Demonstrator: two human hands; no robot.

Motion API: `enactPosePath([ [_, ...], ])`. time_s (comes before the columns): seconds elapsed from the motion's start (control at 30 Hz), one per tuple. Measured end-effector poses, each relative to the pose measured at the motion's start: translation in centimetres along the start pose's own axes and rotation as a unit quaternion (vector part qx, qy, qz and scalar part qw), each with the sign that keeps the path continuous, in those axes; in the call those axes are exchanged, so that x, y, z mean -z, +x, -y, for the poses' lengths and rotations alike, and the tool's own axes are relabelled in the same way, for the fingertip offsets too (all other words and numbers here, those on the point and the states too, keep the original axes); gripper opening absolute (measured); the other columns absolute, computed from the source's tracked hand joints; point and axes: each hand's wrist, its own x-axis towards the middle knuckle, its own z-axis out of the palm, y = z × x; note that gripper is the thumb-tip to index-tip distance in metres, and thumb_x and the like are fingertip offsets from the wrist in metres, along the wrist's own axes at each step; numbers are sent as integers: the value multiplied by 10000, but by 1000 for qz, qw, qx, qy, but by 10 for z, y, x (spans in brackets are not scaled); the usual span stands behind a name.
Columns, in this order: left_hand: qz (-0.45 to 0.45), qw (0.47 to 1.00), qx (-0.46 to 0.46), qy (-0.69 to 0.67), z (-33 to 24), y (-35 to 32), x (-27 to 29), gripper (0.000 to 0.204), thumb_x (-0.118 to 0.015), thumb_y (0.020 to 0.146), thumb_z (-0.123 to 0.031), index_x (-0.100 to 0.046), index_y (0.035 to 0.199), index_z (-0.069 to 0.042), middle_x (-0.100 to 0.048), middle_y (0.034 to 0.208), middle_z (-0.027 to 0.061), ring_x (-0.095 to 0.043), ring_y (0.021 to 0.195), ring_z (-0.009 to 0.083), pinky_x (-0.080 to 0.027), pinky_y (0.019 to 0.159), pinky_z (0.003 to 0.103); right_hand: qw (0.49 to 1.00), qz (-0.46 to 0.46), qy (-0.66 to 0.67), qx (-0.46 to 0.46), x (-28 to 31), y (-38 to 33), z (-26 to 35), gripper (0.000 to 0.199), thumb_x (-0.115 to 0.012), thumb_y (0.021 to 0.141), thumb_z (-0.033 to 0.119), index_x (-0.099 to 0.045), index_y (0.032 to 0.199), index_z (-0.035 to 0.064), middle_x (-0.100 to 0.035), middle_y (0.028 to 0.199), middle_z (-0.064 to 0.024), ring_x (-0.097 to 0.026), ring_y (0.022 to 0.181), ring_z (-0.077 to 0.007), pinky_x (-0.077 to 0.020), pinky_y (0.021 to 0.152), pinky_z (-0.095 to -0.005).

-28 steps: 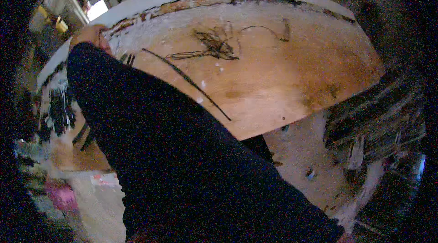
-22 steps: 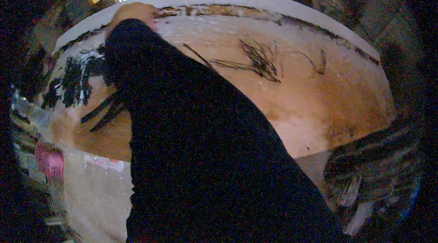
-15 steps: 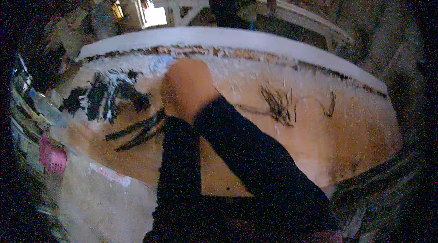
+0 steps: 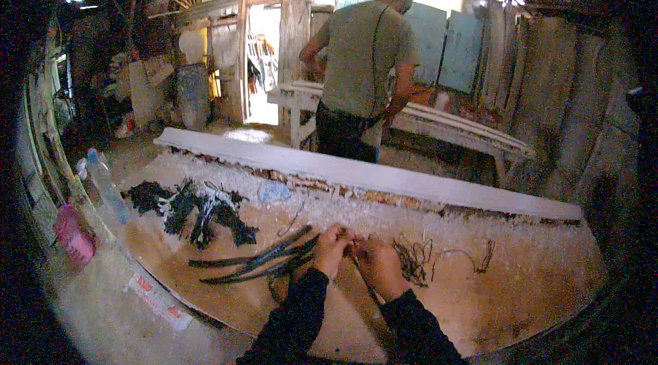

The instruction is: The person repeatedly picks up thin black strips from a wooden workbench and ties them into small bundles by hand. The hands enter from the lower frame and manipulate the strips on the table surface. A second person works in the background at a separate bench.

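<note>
At the far left of the frame a pink container (image 4: 73,235) and a clear plastic bottle (image 4: 104,183) were seen at the edge of the wooden surface (image 4: 534,283). Right of them, a heap of black scraps (image 4: 195,211) was spread out, then a bundle of long dark strips (image 4: 257,262) lying flat. At lower centre the left hand (image 4: 332,248) and right hand (image 4: 377,265) were brought together, both pinched on a thin dark strand (image 4: 356,262). Just right of them a tangle of thin wires (image 4: 415,259) was laid. At upper centre a person (image 4: 363,70) was stood by a white bench (image 4: 439,125).
</note>
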Motion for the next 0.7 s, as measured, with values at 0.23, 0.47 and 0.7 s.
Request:
enactPosePath([
  [0.23,57,991,-104,-68,37,-9,-32,173,-609,774,-177,-524,788,-27,-532,802,42,-533,701,124,-445,637,247,982,-106,156,1,19,-34,-24,213,-588,709,74,-558,915,29,-592,777,-129,-583,733,-266,-467,615,-350],
  [0.47,-16,976,-192,97,41,-7,-38,193,-666,720,-152,-529,757,-21,-520,782,57,-515,719,142,-433,666,267,985,-121,109,-59,21,-45,-16,343,-690,656,200,-522,914,50,-577,773,-122,-587,696,-273,-470,576,-344],
  [0.7,-9,984,-171,47,35,-12,-36,145,-643,708,-65,-517,756,-13,-509,758,49,-510,706,150,-431,646,269,983,-160,89,-22,12,-45,-32,334,-694,638,166,-551,934,108,-527,855,-108,-570,729,-293,-465,565,-361],
])
